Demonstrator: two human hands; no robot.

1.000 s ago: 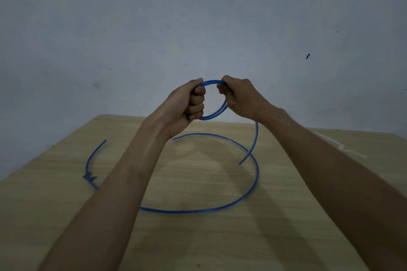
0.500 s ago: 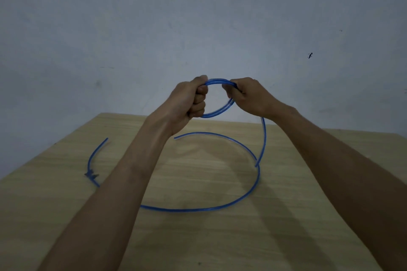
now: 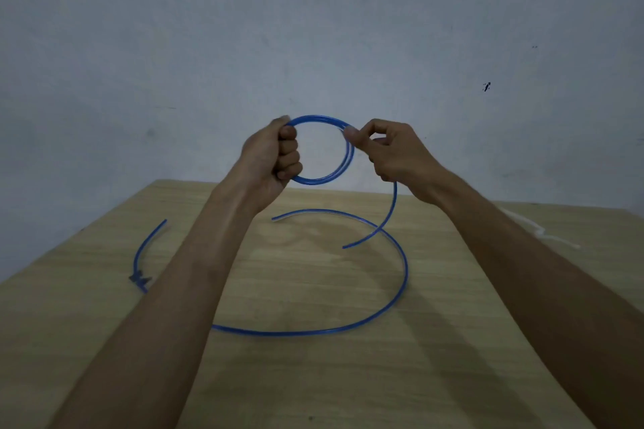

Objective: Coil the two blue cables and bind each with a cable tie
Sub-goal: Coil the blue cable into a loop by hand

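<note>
Left hand grips the coil; right hand pinches its right side, the loose tail hanging just beneath it.

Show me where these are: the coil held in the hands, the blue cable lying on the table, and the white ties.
coil (image 3: 313, 118), head view, top arc.
blue cable on the table (image 3: 313, 333), head view, near curve.
white ties (image 3: 538, 230), head view, kinked middle.

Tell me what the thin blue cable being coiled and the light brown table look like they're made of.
Thin blue cable: likely flexible plastic tubing or sheathing, glossy and translucent, bending in smooth curves. Light brown table: wood or wood-look laminate, matt, with faint grain lines; which cannot be told.
</note>
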